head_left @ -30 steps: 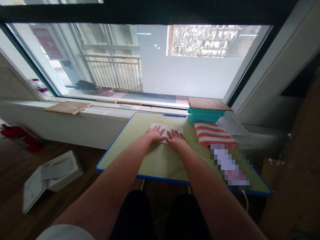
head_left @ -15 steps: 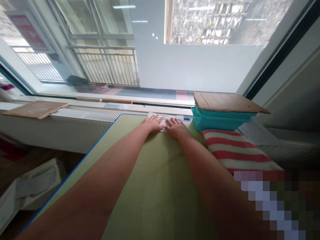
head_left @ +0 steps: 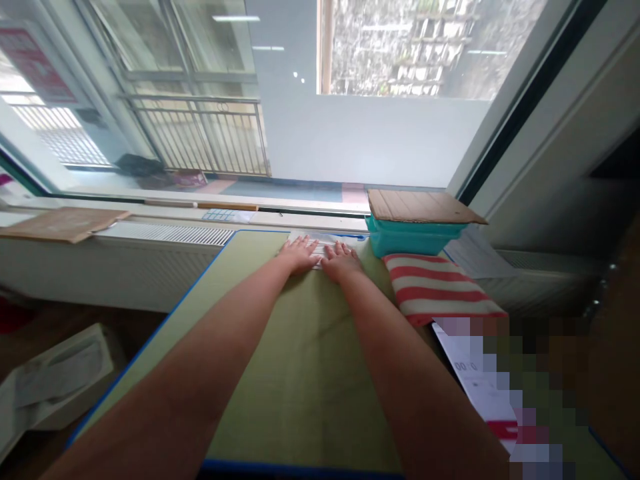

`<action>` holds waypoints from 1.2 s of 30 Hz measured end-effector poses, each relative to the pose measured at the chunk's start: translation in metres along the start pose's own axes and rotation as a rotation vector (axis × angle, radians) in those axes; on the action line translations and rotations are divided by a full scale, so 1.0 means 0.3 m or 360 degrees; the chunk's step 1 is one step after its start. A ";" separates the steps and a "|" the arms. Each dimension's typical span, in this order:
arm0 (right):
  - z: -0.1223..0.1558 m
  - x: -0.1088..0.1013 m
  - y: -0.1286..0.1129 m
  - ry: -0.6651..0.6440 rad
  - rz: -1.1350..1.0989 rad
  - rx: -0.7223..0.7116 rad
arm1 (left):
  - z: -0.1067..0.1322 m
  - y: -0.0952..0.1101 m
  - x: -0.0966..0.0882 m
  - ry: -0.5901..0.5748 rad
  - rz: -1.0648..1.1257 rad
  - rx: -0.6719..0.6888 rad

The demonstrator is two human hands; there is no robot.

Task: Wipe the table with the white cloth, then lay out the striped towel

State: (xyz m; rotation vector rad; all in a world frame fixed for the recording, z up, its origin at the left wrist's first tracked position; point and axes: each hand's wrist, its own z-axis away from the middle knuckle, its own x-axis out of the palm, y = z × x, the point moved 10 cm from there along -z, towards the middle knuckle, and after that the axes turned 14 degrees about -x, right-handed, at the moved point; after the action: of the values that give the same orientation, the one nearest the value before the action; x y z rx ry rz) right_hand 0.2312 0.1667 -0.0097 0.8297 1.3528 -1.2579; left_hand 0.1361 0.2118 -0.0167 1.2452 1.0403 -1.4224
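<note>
At far edge of green table [head_left: 300,373]: one white folded cloth [head_left: 327,239], under both my hands.
Long axis runs left to right along the table edge; my left hand [head_left: 299,254] and right hand [head_left: 341,261] lie open, palms flat on it.

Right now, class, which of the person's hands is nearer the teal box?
Right. The right hand lies flat on the white cloth, on the side toward the teal box; the left hand lies beside it, farther from the box.
</note>
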 end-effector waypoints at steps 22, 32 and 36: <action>0.953 0.153 -0.252 0.0046 0.0084 -0.0014 | 0.988 0.147 0.093 -0.0015 0.0130 0.0106; 0.928 0.136 -0.164 0.0014 0.0098 0.0014 | 0.939 0.216 0.079 -0.0055 0.0061 0.0195; 0.785 0.086 -0.097 0.0079 0.0113 0.0023 | 0.776 0.219 0.055 0.0027 0.0070 0.0149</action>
State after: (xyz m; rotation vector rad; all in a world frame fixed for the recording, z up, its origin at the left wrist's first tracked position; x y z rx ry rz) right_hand 0.2536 -0.0708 -0.0006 0.9167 1.3432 -1.2002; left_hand 0.1559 -0.0297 -0.0057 1.3414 0.9616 -1.4429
